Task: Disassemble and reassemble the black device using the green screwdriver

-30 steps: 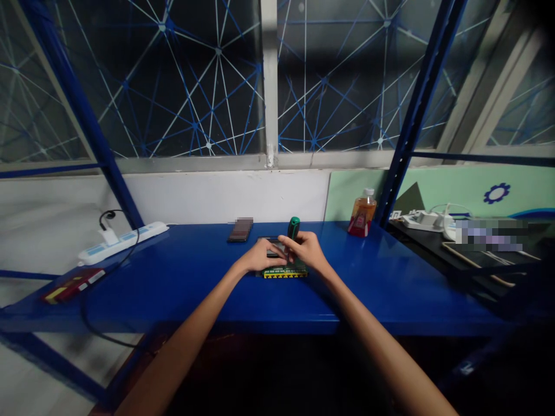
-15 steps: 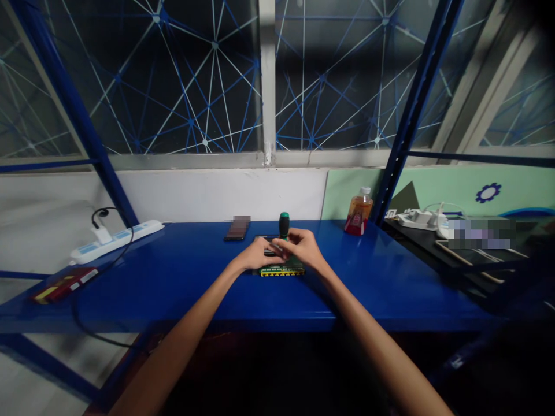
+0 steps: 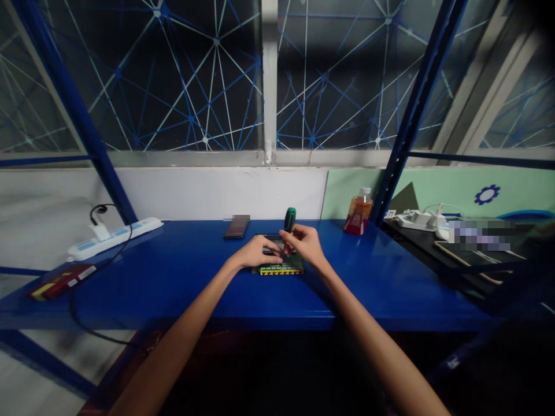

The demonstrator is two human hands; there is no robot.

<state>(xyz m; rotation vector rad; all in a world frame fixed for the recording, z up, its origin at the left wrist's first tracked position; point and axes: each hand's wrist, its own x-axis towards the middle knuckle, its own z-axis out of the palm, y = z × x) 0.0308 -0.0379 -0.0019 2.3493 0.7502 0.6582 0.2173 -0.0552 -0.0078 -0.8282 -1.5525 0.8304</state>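
A green circuit board (image 3: pixel 292 264) with a row of yellow-edged ports along its near side lies on the blue table. My right hand (image 3: pixel 307 244) grips a screwdriver (image 3: pixel 290 219) with a green and black handle. The screwdriver stands over the board, its handle tilted a little to the right; its tip is hard to make out between my fingers. My left hand (image 3: pixel 254 252) is at the board's left part, thumb and fingers apart and reaching over it. Behind the board, partly covered by my hands, is a dark-framed flat piece (image 3: pixel 272 237).
A dark phone-like object (image 3: pixel 236 227) lies behind and left of the board. A bottle of reddish drink (image 3: pixel 359 212) stands at the back right. At the left are a white power strip (image 3: pixel 117 238), a red box (image 3: pixel 63 281) and a black cable (image 3: pixel 102 335) hanging over the edge.
The screwdriver handle has gone from upright to leaning right. My right hand has risen slightly, and the fingers of my two hands have drawn apart, showing more of the board.
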